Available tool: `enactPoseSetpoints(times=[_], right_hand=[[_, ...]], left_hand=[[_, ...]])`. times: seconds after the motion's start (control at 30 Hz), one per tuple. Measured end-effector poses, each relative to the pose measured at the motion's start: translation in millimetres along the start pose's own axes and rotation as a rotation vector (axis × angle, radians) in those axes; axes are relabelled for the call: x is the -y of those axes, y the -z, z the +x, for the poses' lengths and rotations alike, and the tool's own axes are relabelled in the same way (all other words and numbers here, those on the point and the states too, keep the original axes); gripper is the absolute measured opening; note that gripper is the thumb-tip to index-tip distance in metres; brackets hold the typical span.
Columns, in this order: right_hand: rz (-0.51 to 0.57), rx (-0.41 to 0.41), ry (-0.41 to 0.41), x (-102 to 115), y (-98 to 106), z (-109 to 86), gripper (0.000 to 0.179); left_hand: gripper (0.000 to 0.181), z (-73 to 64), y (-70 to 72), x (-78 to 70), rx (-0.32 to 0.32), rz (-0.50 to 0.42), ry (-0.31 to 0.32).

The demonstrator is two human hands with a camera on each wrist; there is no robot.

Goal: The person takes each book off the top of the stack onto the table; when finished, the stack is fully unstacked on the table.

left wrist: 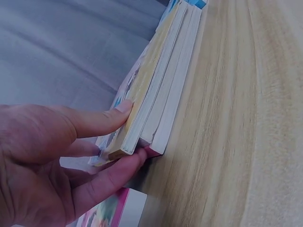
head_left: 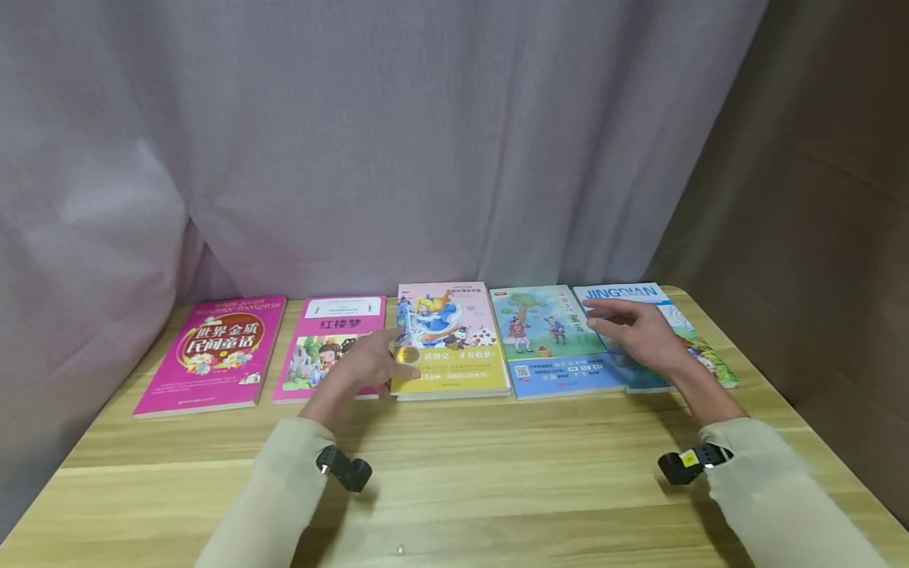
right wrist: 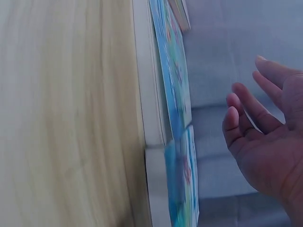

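Note:
My left hand (head_left: 364, 364) pinches the left edge of a pink and yellow book (head_left: 454, 335) with a blonde girl on its cover. In the left wrist view the thumb lies on the yellow cover (left wrist: 147, 68), and fingers reach under its corner. Beneath this book show the page edges of other stacked books (left wrist: 176, 94). My right hand (head_left: 642, 335) hovers over a blue book marked JINGDIAN (head_left: 678, 315), fingers loosely bent and nothing in them. Left of that hand lies a green and blue book (head_left: 554, 335) with a tree and two figures.
A magenta book (head_left: 220, 355) lies at the far left, followed by a pink book (head_left: 332, 325) beside my left hand. All the books form a row along the back of the wooden table (head_left: 497, 473). A grey curtain (head_left: 426, 142) hangs behind them.

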State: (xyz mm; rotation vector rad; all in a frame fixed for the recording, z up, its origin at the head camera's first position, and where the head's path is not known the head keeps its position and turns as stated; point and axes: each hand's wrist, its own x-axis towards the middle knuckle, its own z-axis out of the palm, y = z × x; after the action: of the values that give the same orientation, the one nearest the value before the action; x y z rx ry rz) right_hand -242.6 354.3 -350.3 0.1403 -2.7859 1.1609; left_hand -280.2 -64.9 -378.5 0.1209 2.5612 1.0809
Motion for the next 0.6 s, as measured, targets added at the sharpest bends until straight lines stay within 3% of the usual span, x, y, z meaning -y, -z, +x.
enactPoseSetpoints(times=[0.4,0.6], right_hand=[[0.076,0.088,-0.003,12.5,-36.6,2.0,0.049],[0.086,0.135,0.002,23.3,-55.0,2.3,0.05]], left_hand=[[0.1,-4.1,3.7,4.7,-0.002,-0.068,-0.009],[0.099,-7.7,7.7,14.3,0.005,-0.151,-0.029]])
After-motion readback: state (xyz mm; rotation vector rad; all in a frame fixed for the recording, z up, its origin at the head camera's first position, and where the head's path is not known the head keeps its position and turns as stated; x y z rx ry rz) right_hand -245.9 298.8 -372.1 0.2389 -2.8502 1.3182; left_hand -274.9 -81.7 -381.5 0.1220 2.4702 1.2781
